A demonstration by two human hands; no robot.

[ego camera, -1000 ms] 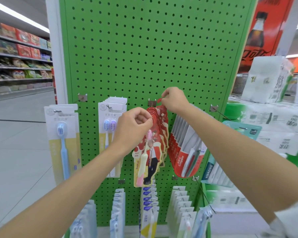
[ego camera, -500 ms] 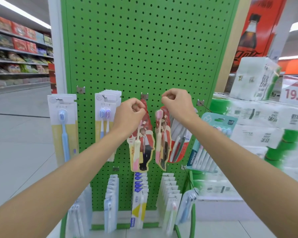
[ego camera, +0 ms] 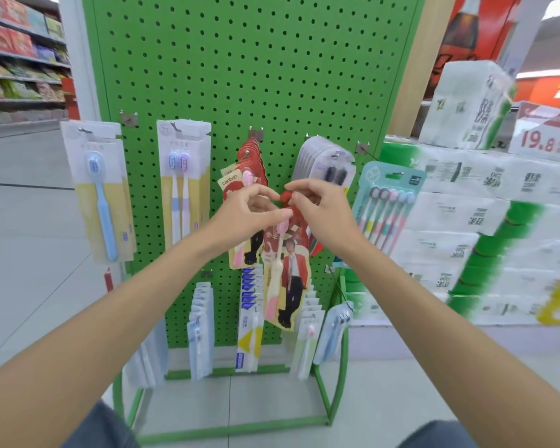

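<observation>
A green pegboard stand (ego camera: 272, 76) carries toothbrush packs on hooks. Both my hands meet in front of it, below the middle hook (ego camera: 256, 134). My right hand (ego camera: 320, 215) pinches the red top tab of a red toothbrush pack (ego camera: 286, 279), which hangs down off the hook and shows a pink brush and a printed figure. My left hand (ego camera: 246, 218) has curled fingers, its thumb and forefinger at the same pack's top. More red packs (ego camera: 254, 156) stay on the hook; one tilted pack (ego camera: 232, 182) sits behind my left hand, and its hold is unclear.
Pale blue brush packs (ego camera: 97, 189) and twin-brush packs (ego camera: 181, 182) hang to the left; clear packs (ego camera: 330, 163) and a teal multi-brush pack (ego camera: 388, 202) hang to the right. Lower hooks hold more packs (ego camera: 201, 331). Stacked tissue bundles (ego camera: 466, 240) stand right. Open floor lies left.
Both hands dropped from the hook and came together. The red pack in my right hand is off the hook now. The view pulled back and down.
</observation>
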